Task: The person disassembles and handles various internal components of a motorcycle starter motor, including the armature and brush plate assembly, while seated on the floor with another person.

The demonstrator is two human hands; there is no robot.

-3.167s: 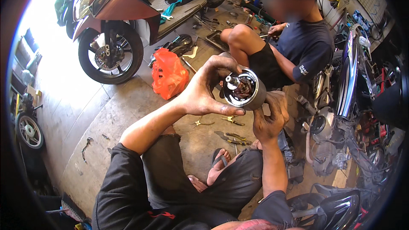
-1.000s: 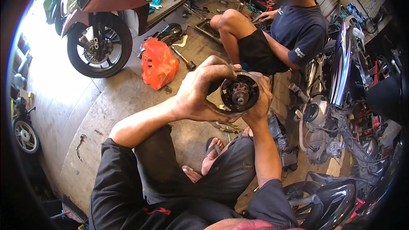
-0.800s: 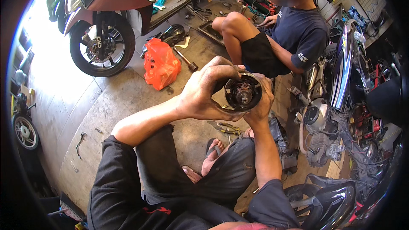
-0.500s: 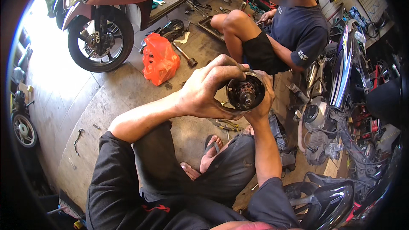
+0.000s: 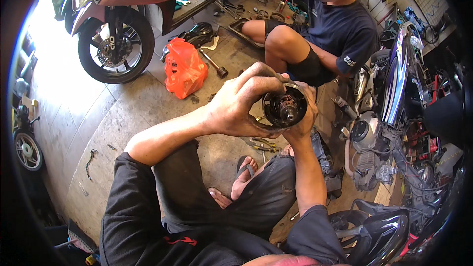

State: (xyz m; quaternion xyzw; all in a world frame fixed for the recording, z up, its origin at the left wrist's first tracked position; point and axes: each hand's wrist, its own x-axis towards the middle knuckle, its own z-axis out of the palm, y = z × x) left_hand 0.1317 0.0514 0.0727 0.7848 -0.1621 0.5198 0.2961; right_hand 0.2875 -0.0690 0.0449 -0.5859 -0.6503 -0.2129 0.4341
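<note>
Both hands hold up an open round motor housing (image 5: 287,110) in front of my chest. It is dark and greasy, with a pale metal rim. A stepped shaft and coppery windings show in its open end, which faces me. My left hand (image 5: 240,99) curls around its left side, thumb low and fingers over the top. Around the right and back of the housing, my right hand (image 5: 306,118) is closed; its fingers are partly hidden. Below, yellow-handled pliers (image 5: 263,145) lie on the floor near my foot.
A person (image 5: 340,34) sits across from me, one arm stretched toward a low bench (image 5: 197,2). A scooter (image 5: 118,44) stands at upper left, with an orange plastic bag (image 5: 183,69) beside it. A stripped motorcycle engine (image 5: 367,143) and frame crowd the right.
The person across has reached an arm out to the left over the bench and shifted the knees. The housing has tipped very slightly in my hands, which stay in place.
</note>
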